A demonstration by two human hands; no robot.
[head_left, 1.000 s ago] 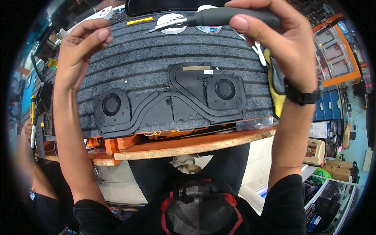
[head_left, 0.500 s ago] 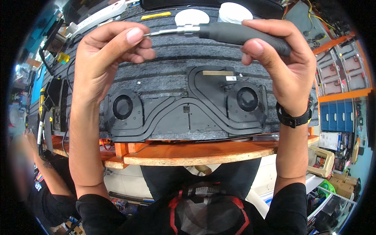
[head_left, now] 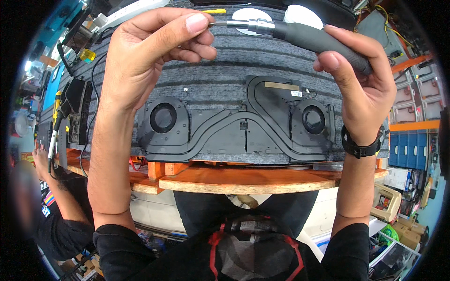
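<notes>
The wooden table edge (head_left: pixel 262 182) runs just nearer than the flat black fan unit (head_left: pixel 234 136), which lies on a grey striped mat (head_left: pixel 220 70). Held up toward the fan unit's far side, a screwdriver (head_left: pixel 304 37) has its dark handle gripped in the right hand (head_left: pixel 368 89), its thin tip pinched between the left hand's (head_left: pixel 150 56) thumb and forefinger. Well beyond the fan unit sit two round white things (head_left: pixel 303 15) and a yellow stick (head_left: pixel 214 11).

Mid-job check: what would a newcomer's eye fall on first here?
First, the dark-handled screwdriver held up near the top of the view, handle in the right hand, metal tip at the left hand. Below it, a wide black cooling unit with two round fans lies on the grey striped mat.
</notes>
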